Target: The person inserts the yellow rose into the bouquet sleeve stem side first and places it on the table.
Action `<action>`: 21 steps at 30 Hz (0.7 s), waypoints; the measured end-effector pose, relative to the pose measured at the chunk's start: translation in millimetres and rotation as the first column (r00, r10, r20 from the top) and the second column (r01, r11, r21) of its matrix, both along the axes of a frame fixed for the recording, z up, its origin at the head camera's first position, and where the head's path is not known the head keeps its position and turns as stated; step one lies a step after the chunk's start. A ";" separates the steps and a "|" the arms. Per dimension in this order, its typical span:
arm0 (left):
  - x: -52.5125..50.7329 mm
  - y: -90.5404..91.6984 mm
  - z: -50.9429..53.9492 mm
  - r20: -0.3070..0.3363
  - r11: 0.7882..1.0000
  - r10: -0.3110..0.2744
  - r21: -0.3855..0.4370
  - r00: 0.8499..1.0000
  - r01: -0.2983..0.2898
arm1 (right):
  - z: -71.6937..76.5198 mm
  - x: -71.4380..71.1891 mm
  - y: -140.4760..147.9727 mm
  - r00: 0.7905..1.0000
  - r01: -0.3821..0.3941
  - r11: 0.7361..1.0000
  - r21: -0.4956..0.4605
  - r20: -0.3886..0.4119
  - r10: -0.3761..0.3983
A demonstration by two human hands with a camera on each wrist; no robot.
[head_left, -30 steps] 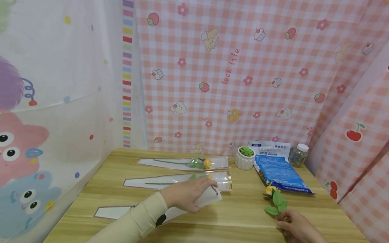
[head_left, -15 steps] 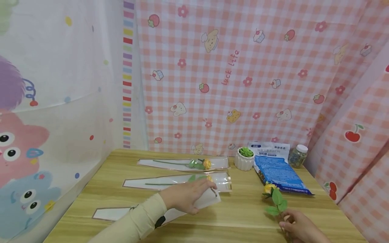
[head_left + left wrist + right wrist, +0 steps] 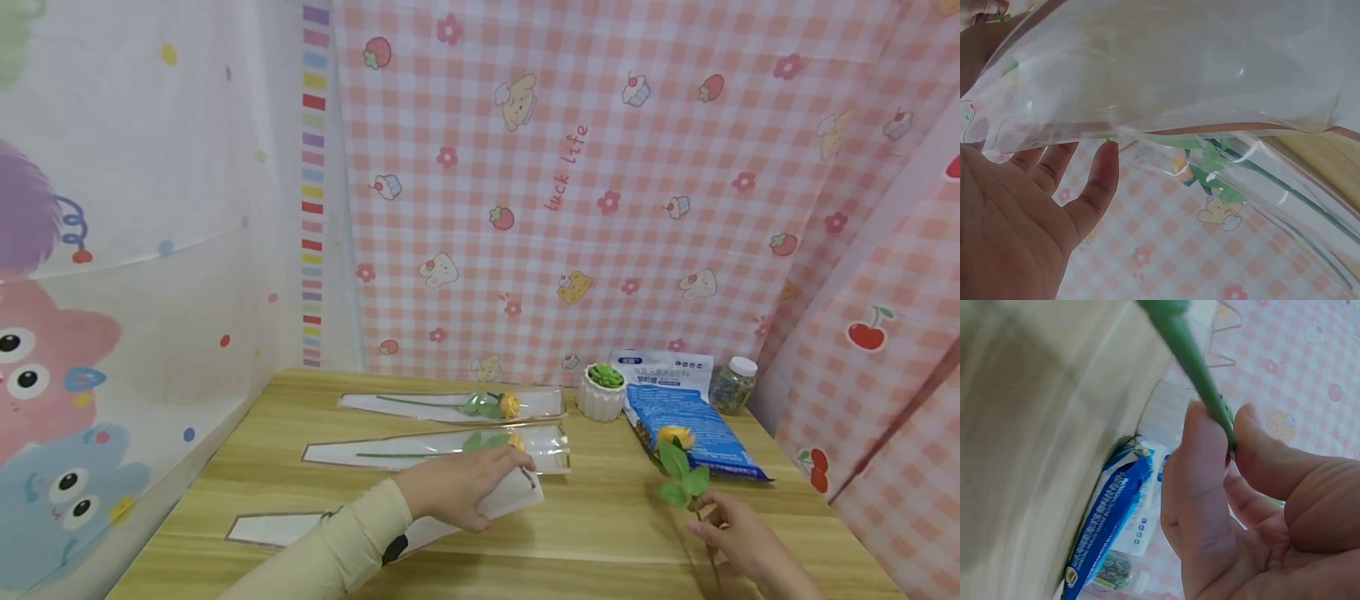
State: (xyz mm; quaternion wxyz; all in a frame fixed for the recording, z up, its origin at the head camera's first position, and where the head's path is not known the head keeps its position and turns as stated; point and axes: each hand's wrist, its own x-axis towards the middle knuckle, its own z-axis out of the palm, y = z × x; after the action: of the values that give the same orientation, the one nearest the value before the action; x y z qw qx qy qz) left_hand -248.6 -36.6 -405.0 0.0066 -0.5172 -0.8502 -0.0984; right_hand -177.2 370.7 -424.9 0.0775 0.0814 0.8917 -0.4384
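My left hand reaches over the nearest long tapered flower sleeve and holds its wide, lifted mouth. In the left wrist view, the thumb and fingers meet the brown-edged rim of the clear sleeve. Upright at the right, an artificial yellow rose with green leaves is in my right hand. The right wrist view shows thumb and fingers pinching its green stem. Two more sleeves, the far one and the middle one, each contain a yellow rose lying flat.
At the back right of the wooden table stands a white ribbed pot with a green succulent. Beside it lie a blue bag and a lidded clear jar. Patterned curtains hang behind and at the sides.
My right hand has raised the yellow rose a little, so its bloom now overlaps the blue bag. The left hand and its sleeve stay almost where they were.
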 end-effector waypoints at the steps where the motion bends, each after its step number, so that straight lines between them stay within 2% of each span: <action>1: 0.2 0.2 0.0 -0.005 1.000 -0.001 -0.005 1.000 0.001 | 1.5 0.1 -1.0 1.000 -0.003 1.000 -0.004 -0.020 0.003; 4: 1.0 0.7 0.1 -0.025 1.000 -0.005 -0.016 1.000 0.005 | 6.2 -0.2 -3.4 0.998 -0.005 1.000 -0.006 -0.068 0.004; 11: 2.1 1.5 0.0 -0.031 1.000 -0.004 -0.023 1.000 0.004 | 15.9 -5.1 -5.7 0.998 0.013 1.000 -0.027 -0.057 -0.015; 21: 3.2 3.6 0.2 -0.015 0.999 -0.007 -0.038 1.000 0.007 | 28.2 -7.8 -7.1 0.991 0.029 0.999 -0.034 -0.130 -0.033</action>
State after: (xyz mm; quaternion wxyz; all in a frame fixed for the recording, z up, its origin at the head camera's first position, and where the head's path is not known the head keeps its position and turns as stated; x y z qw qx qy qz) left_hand -245.4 -33.0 -404.8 0.0026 -0.5209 -0.8500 -0.0784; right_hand -185.1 363.7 -396.8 0.0136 0.0651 0.8865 -0.4580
